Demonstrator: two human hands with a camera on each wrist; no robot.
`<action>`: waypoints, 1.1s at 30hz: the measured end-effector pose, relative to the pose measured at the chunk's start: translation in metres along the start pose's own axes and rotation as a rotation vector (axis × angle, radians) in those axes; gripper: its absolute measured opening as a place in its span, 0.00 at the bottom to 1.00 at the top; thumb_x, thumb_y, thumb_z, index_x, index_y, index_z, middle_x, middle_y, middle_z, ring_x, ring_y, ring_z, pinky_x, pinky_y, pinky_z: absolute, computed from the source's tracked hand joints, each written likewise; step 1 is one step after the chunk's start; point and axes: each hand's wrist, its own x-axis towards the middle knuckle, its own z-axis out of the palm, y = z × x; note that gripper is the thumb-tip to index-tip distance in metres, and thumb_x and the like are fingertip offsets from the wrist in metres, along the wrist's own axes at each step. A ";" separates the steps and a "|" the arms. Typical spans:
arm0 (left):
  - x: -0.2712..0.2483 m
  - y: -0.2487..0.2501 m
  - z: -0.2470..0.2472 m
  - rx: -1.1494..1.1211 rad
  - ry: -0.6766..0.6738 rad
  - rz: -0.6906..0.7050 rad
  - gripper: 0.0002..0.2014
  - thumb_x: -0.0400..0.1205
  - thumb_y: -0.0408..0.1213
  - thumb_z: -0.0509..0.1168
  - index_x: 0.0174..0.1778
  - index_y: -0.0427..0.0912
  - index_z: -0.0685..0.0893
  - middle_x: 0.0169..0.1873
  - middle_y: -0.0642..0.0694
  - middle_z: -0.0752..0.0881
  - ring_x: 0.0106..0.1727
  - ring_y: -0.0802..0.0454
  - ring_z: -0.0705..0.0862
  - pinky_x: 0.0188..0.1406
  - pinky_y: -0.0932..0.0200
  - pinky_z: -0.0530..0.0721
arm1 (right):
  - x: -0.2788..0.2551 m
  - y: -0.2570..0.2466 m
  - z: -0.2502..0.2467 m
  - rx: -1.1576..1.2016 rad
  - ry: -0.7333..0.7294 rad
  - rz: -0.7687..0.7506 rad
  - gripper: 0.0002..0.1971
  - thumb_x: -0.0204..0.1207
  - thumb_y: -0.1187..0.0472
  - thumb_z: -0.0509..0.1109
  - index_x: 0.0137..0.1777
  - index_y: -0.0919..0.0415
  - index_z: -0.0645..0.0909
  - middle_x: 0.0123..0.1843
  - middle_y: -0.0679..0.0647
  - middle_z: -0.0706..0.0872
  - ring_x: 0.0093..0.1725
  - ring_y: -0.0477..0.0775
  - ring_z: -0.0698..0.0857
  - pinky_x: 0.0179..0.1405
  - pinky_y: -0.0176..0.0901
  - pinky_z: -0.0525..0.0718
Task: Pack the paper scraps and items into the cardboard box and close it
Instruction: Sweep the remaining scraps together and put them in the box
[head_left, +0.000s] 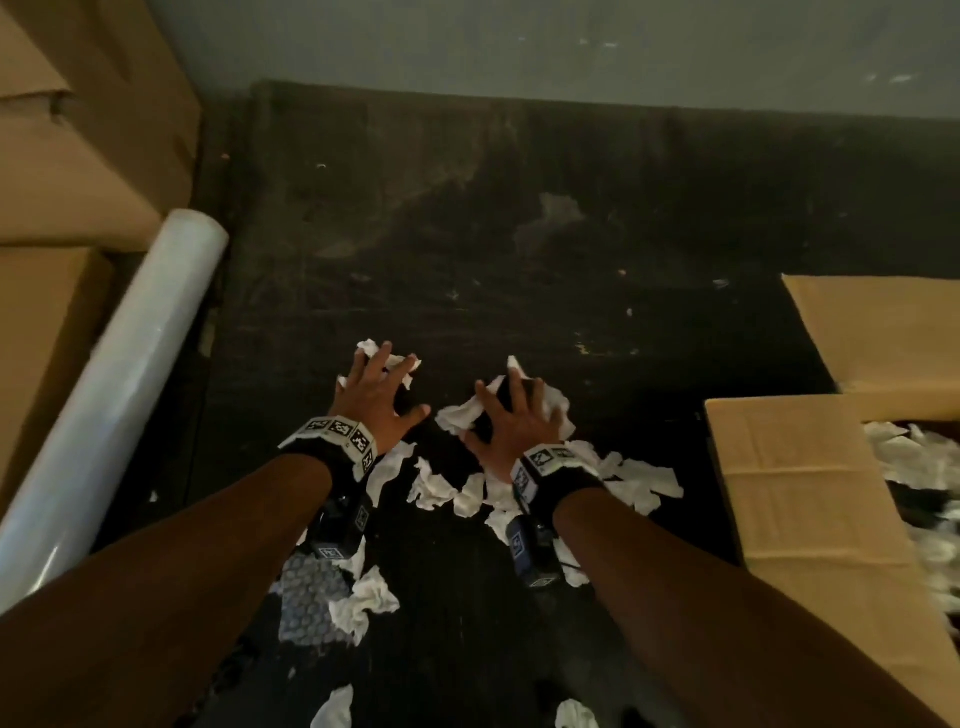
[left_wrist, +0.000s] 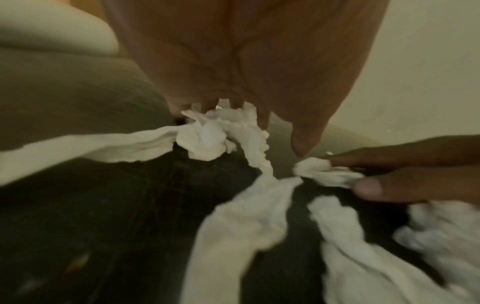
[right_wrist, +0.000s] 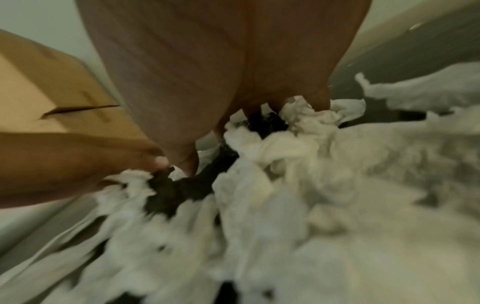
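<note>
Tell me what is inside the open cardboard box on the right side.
Inside the cardboard box, white paper scraps show, with dark gaps between them. The flap and the picture's edge hide the rest, so other items cannot be seen.

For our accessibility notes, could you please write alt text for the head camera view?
The left hand and right hand, fingers spread, press on white paper scraps strewn over a dark surface. At the right an open cardboard box already holds scraps; at the left lies a roll of clear film beside other cardboard boxes.
</note>
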 end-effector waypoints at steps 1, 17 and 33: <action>-0.005 0.002 0.005 -0.015 0.002 0.044 0.37 0.84 0.60 0.64 0.88 0.61 0.56 0.90 0.51 0.43 0.90 0.40 0.39 0.86 0.31 0.50 | -0.006 -0.009 0.005 -0.009 -0.007 -0.035 0.39 0.80 0.30 0.55 0.86 0.34 0.43 0.88 0.51 0.30 0.85 0.68 0.33 0.79 0.80 0.45; -0.147 0.009 0.064 0.166 0.213 -0.061 0.39 0.79 0.77 0.46 0.85 0.74 0.39 0.87 0.49 0.27 0.84 0.29 0.25 0.68 0.13 0.33 | -0.107 0.052 0.032 0.188 0.368 0.104 0.42 0.75 0.33 0.64 0.86 0.34 0.47 0.89 0.51 0.35 0.86 0.64 0.35 0.79 0.73 0.46; -0.158 0.025 0.091 0.030 0.092 0.094 0.38 0.84 0.66 0.53 0.89 0.65 0.46 0.90 0.47 0.40 0.90 0.42 0.39 0.82 0.22 0.39 | -0.130 0.001 0.083 0.263 0.147 0.024 0.38 0.81 0.38 0.58 0.88 0.42 0.46 0.90 0.58 0.41 0.87 0.64 0.40 0.84 0.67 0.49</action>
